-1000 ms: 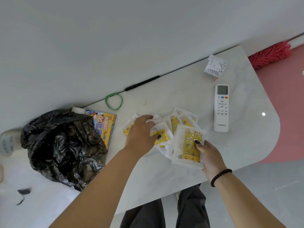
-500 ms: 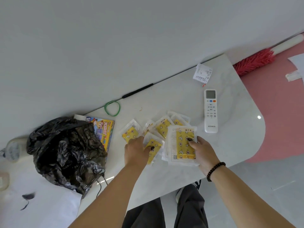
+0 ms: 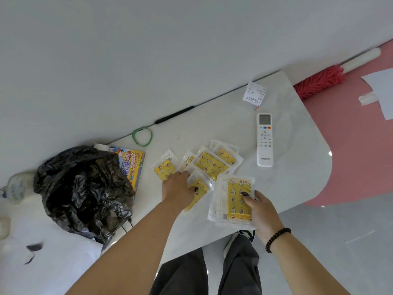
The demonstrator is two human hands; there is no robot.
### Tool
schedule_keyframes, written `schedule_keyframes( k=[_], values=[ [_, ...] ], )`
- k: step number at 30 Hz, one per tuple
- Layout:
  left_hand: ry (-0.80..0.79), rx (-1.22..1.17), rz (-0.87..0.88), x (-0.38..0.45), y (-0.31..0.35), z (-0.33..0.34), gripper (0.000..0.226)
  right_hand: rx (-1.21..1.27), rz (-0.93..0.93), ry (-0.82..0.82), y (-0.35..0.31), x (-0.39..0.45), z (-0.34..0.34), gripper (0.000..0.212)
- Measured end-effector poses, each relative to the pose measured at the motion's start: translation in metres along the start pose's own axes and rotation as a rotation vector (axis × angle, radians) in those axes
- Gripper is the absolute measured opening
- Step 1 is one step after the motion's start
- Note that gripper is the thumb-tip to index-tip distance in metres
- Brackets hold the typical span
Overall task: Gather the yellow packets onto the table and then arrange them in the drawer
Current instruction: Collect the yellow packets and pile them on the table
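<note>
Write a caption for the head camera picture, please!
Right hand holds a packet stack; left hand grabs another packet on the table.

Right hand with packet stack now nearer, apart from spread packets.

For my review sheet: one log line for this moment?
phase: gathering | left hand: on loose packet | right hand: holds packet stack | drawer: unseen

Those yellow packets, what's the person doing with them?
A person is gathering yellow packets scattered on the white table. The right hand holds a small stack of packets at the table's near edge, thumb on top. The left hand is picking up another packet from the pile. No drawer is in view.
</note>
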State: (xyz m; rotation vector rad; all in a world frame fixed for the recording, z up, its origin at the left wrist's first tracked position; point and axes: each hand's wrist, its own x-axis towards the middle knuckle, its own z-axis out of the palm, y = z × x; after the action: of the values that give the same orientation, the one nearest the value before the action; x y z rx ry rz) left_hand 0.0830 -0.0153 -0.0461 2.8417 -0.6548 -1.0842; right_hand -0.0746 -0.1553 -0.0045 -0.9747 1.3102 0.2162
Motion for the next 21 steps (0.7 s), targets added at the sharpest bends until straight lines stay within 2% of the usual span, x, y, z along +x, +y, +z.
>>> schedule_keyframes(
  k=[5, 9, 12, 17, 21],
  values=[
    [-0.014, -0.476, -0.09, -0.02, -0.005, -0.006, 0.019, 0.025, 0.032, 0.026, 0.008, -0.004, -0.003, 0.015],
    [0.012, -0.746, -0.157, -0.057, -0.007, -0.024, 0.025, 0.036, 0.007, 0.018, -0.009, -0.027, -0.005, 0.015],
    [0.028, -0.917, -0.245, -0.091, -0.009, -0.045, 0.021, 0.02, -0.054, -0.029, -0.03, -0.056, -0.004, 0.012],
    [0.005, -1.15, -0.338, -0.146, -0.019, -0.084, 0.044, -0.021, -0.137, -0.125, -0.064, -0.111, 0.005, 0.025],
    [-0.001, -1.377, -0.359, -0.178, -0.025, -0.114, 0.063, -0.017, -0.191, -0.184, -0.087, -0.153, 0.016, 0.024]
  ],
)
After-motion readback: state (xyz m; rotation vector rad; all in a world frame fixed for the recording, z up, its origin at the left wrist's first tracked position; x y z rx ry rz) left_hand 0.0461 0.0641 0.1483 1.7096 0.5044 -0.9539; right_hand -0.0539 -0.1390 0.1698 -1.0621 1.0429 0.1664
